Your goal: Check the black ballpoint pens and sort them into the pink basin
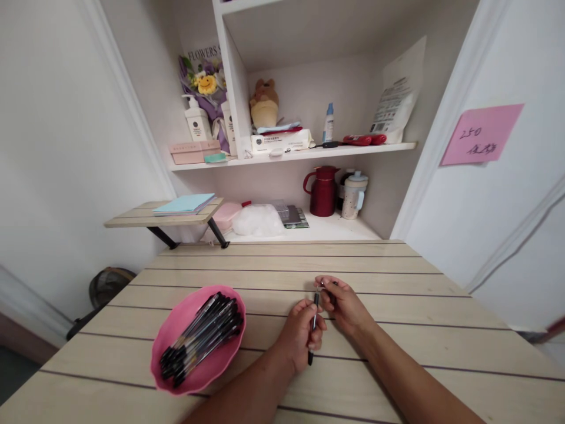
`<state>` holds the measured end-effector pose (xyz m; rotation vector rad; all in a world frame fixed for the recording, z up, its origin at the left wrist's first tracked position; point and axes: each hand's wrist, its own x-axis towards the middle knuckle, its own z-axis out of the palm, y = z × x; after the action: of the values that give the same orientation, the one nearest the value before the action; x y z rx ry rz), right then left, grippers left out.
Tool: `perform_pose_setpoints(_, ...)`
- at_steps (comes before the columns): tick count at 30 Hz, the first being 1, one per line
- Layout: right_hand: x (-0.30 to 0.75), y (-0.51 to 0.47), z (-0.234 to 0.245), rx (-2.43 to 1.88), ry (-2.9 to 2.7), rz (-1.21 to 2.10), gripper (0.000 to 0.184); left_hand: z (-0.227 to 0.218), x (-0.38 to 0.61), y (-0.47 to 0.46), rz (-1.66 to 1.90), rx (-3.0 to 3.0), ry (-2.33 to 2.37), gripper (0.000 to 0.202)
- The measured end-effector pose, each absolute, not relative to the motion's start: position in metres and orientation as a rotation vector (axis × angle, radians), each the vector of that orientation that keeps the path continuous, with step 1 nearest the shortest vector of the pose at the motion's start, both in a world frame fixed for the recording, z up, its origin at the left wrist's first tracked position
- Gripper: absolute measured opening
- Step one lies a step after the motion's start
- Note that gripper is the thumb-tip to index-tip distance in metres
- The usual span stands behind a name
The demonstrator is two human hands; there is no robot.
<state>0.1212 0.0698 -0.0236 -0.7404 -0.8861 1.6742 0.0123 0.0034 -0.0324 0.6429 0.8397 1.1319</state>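
My left hand (301,335) is closed around the barrel of a black pen (313,330), which stands nearly upright over the wooden table (397,353). My right hand (342,303) pinches a small part at the pen's top end; I cannot make out whether it is the cap. Both hands meet near the table's middle. To the left sits a pink bowl (176,327) holding several black pens (203,338) lying in a bundle.
A small raised wooden stand (141,217) with a light blue notebook (185,204) is at the table's back left. Shelves behind hold a red jug (323,191), a white cup (354,195), bottles, a plush toy and boxes. A pink note (481,134) is stuck on the right wall.
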Motion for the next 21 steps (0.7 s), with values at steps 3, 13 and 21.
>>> perform_pose_setpoints(3,0.124,0.072,-0.020,-0.810,-0.807,1.587,0.024,-0.035,0.013,0.004,1.194,0.587,0.826,0.026)
perform_pose_setpoints(13,0.109,0.056,-0.017,-0.940,-1.553,1.357,0.021,-0.039,0.005,0.022,1.529,0.236,0.510,0.016)
perform_pose_setpoints(21,0.109,0.061,-0.020,-1.240,-1.906,0.767,0.008,-0.036,0.003,0.019,1.416,0.185,0.509,0.018)
